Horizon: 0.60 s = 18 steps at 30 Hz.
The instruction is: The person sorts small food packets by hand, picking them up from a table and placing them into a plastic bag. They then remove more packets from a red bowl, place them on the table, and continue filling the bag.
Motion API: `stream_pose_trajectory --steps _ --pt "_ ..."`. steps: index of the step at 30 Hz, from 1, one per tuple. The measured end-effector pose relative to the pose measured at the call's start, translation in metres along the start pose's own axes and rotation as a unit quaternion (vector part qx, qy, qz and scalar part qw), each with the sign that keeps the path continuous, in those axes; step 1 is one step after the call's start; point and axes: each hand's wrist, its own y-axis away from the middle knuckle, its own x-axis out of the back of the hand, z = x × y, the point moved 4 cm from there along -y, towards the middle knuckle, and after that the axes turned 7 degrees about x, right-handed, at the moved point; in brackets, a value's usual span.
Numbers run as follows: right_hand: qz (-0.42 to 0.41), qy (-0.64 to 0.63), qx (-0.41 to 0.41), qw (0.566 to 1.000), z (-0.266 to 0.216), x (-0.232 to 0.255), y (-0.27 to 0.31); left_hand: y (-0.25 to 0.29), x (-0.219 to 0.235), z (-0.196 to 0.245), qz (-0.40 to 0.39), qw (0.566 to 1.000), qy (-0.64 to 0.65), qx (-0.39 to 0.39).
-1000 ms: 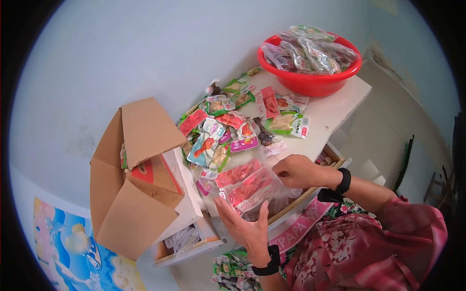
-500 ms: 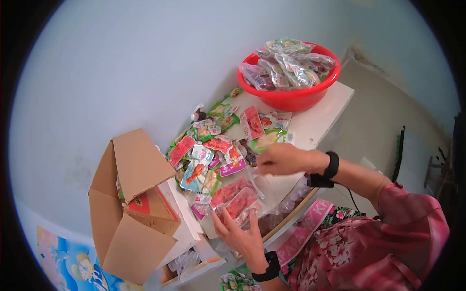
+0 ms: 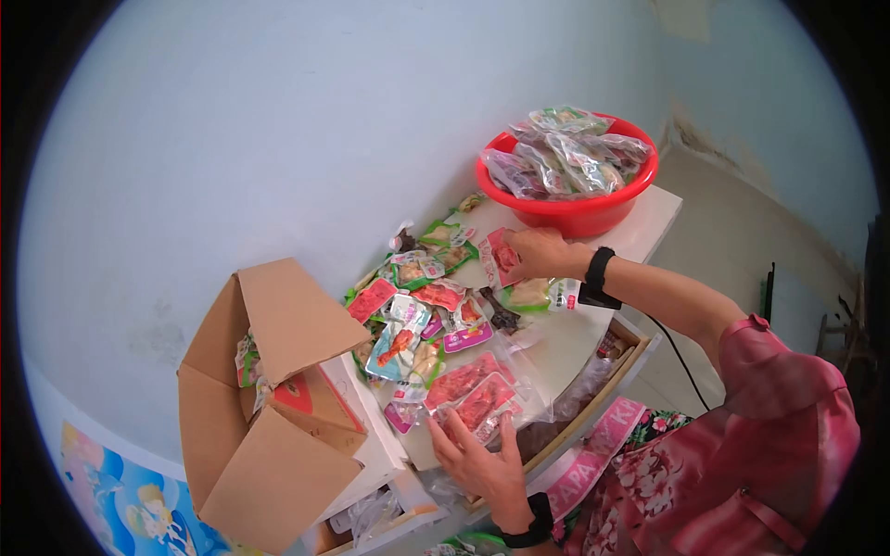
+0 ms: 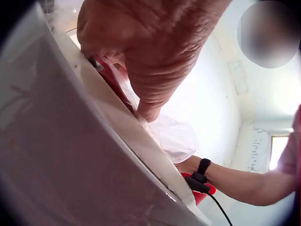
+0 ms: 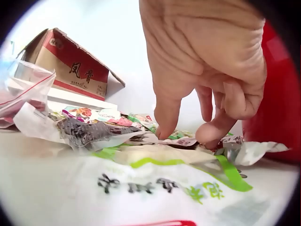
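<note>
My left hand (image 3: 484, 470) grips the near edge of a clear plastic bag (image 3: 530, 387), thumb on one side and fingers on the other. Red snack packets (image 3: 475, 394) lie inside it. In the left wrist view, the bag (image 4: 176, 136) hangs past the thumb. Over by the basin, my right hand (image 3: 547, 254) pinches the end of a flat red snack packet (image 3: 501, 252) lying on the table. The right wrist view has thumb and forefinger down at the packet (image 5: 178, 140), other fingers curled. A green-and-white packet (image 5: 183, 174) lies just below this hand.
A red basin (image 3: 579, 211) heaped with filled bags stands at the table's far end. Mixed snack packets (image 3: 399, 347) are piled along the wall side. An open cardboard box (image 3: 301, 320) is at the left. Below the table's near edge, an open drawer (image 3: 640, 347) holds plastic bags.
My right hand has left the bag's mouth and moved away to the red packet near the basin. My left hand keeps hold of the bag; the head view has shifted slightly.
</note>
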Motion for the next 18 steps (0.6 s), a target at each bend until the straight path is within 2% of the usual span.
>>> stream_pose_trajectory --steps 4,7,10,13,16,18 --pt "-0.015 0.004 -0.003 1.000 -0.006 -0.001 -0.008 0.000 -0.001 -0.002 0.001 1.000 0.007 -0.005" --pt "-0.022 0.061 0.024 0.998 -0.013 0.002 -0.010 0.000 0.001 -0.001 -0.002 1.000 0.007 -0.004" --pt "-0.005 0.099 0.102 0.990 -0.016 -0.012 -0.015 -0.001 0.001 0.000 -0.003 1.000 0.011 0.000" --pt "-0.025 0.105 0.154 0.982 -0.009 -0.026 -0.019 0.000 0.002 0.000 -0.011 1.000 0.014 0.005" --pt "-0.098 0.044 0.126 0.986 -0.003 -0.025 -0.028 0.000 0.003 0.002 -0.015 1.000 0.017 0.009" --pt "-0.094 0.088 0.166 0.978 -0.010 -0.017 -0.025 0.000 0.002 0.002 -0.015 1.000 0.021 0.008"
